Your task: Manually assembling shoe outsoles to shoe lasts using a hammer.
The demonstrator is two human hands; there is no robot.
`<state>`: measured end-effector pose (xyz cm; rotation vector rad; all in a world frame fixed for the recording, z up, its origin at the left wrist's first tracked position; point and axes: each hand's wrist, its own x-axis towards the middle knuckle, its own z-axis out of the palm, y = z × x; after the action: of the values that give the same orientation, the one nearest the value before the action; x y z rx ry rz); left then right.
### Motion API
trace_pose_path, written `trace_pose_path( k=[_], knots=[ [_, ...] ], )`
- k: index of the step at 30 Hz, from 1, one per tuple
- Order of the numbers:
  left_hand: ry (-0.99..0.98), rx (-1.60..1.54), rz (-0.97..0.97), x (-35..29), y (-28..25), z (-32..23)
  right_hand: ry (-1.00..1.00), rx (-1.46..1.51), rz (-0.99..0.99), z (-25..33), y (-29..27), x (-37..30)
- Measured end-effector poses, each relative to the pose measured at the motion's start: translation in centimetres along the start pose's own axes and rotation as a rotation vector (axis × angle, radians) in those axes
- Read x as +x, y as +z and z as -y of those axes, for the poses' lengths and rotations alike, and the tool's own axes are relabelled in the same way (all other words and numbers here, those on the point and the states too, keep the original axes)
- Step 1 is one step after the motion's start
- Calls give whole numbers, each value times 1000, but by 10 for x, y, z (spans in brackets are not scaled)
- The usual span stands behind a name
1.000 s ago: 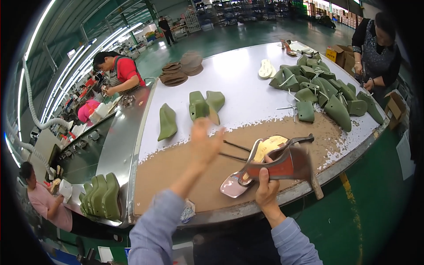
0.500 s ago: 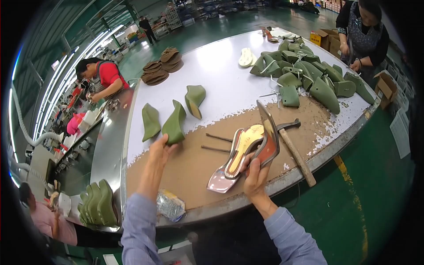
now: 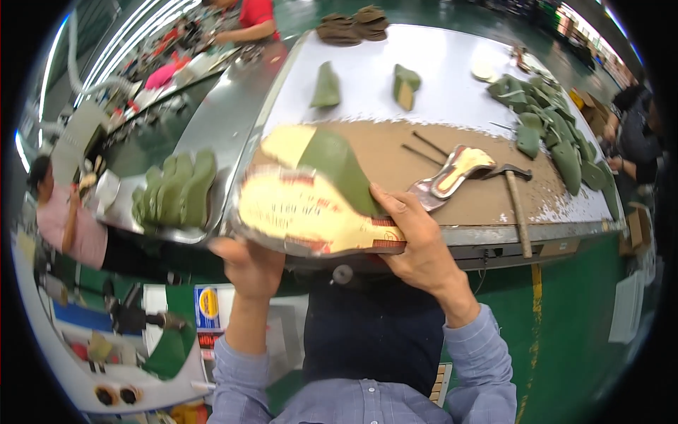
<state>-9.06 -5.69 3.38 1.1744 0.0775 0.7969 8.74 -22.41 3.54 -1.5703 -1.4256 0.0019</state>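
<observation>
A shoe upper with a pale yellow insole [image 3: 304, 212] is held up in front of me, its insole face toward me. Close behind it is a green shoe last [image 3: 339, 169] with a yellow sole face at one end. My right hand [image 3: 424, 247] grips the right ends of both, thumb along the last. Under the wide end of the upper is my left hand [image 3: 254, 265]; its thumb is smeared by motion and its fingers are partly hidden behind the piece. Another shoe upper [image 3: 459, 173] lies on the table, apart from my hands.
A hammer [image 3: 517, 205] lies at the table's right front, near two dark rods [image 3: 427, 145]. Two green lasts [image 3: 326, 86] stand farther back. Many more are piled at right [image 3: 554, 124], and several stand on the metal bench [image 3: 176, 187] at left. Co-workers are on both sides.
My right hand has lifted a shoe upper off the table and brought it left. The green last that my left hand was touching is now up against it. The view has swung left and down.
</observation>
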Motion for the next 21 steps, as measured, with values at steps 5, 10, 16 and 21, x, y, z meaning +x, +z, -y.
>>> trace_pose_path(
  k=[5,10,16,21],
  knots=[
    [-101,-96,-515,-24,-28,16,132,43,354,-3,35,-17],
    [-33,-379,-431,-44,-46,5,-8,-68,376,5,57,-8],
    [-102,434,-607,-52,-87,31,12,-215,476,4,81,-17],
    [84,1206,170,33,-35,22,14,-250,440,5,82,-18]
  ],
)
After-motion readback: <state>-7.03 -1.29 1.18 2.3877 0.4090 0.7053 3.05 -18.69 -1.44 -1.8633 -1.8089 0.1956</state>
